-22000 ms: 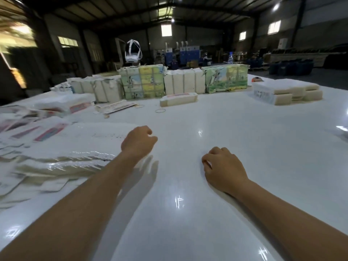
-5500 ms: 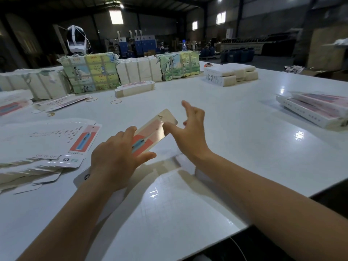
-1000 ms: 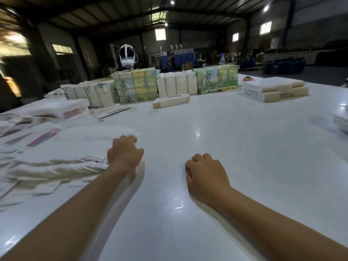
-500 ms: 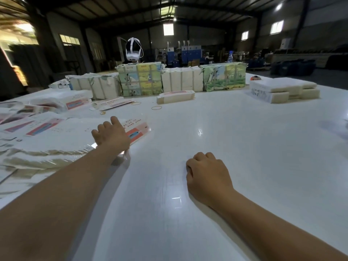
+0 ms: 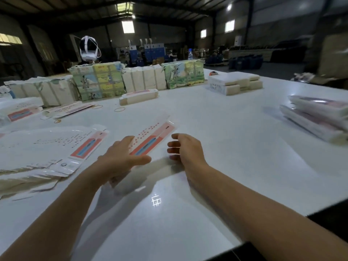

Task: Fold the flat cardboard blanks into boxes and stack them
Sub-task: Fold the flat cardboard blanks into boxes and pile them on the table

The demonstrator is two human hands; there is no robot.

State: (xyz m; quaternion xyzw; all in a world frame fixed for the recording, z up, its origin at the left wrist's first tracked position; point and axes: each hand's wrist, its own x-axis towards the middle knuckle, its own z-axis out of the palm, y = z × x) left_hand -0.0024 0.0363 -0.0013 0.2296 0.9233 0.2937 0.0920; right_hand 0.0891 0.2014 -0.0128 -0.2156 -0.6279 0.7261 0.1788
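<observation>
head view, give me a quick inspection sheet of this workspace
surface: white glossy table, lamp glare near front edge
job's things: one flat blank in the left hand; blank pile at left; finished boxes stacked at right
clutter: rubber bands, wrapped bundles along the far side
hands: left hand grips the blank; right hand beside it, fingers loosely curled, holding nothing
cables: nothing seen
surroundings: dim warehouse, headset behind bundles

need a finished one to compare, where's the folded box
Head view: the folded box lies far centre on the table, before the wrapped bundles.
</observation>
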